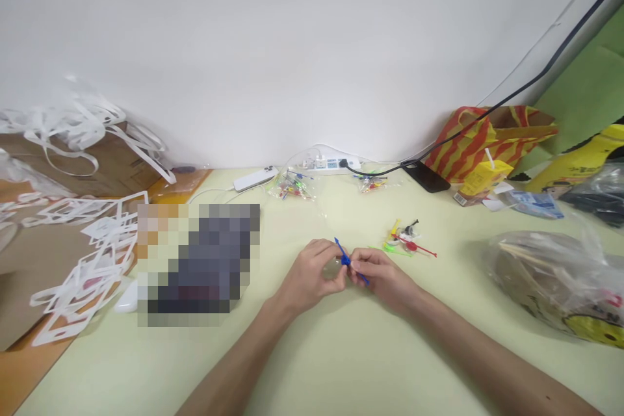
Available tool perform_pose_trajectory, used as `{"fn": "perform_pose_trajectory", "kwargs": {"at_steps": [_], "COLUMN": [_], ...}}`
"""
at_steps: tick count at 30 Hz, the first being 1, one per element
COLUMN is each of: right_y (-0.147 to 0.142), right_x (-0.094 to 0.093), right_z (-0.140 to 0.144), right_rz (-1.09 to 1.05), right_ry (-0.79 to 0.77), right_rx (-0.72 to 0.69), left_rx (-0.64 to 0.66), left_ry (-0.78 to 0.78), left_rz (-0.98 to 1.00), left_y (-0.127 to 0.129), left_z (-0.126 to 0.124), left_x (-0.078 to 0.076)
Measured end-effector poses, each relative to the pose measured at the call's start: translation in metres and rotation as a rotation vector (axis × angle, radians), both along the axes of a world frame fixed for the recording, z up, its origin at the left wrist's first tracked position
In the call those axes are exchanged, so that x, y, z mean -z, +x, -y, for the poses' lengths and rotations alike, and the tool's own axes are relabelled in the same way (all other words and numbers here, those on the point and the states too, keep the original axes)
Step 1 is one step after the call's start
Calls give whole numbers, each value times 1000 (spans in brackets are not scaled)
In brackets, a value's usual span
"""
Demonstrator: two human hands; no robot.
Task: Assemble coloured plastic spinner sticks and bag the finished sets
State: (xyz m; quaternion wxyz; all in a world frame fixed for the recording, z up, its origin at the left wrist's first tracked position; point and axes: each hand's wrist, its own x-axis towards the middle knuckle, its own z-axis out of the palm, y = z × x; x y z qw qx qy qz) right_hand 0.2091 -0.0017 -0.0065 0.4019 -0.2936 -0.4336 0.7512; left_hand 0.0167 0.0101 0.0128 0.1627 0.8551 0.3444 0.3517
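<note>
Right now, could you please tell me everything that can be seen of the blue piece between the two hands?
The blue piece is slender and looks like plastic, with a pointed upper tip and a thicker middle. It slants from upper left to lower right over the pale tabletop, between the fingertips of the left hand and right hand, which partly hide it.

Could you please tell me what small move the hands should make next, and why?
I would probably hold the left hand steady and let the right hand gently adjust the blue piece, since both hands pinch it between them, while the other coloured pieces lie loose beyond the right hand, untouched.
</note>
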Motion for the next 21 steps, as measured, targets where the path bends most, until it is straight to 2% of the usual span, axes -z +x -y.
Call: {"fn": "perform_pose_trajectory", "kwargs": {"at_steps": [14, 21], "right_y": [0, 0], "right_x": [1, 2], "right_z": [-4, -5], "right_rz": [79, 68], "right_ry": [7, 15], "right_rx": [73, 77], "left_rx": [2, 6], "left_ry": [198, 270], "left_rz": [-15, -74], "left_y": [-2, -4], "left_z": [-8, -8], "left_x": [6, 3]}}
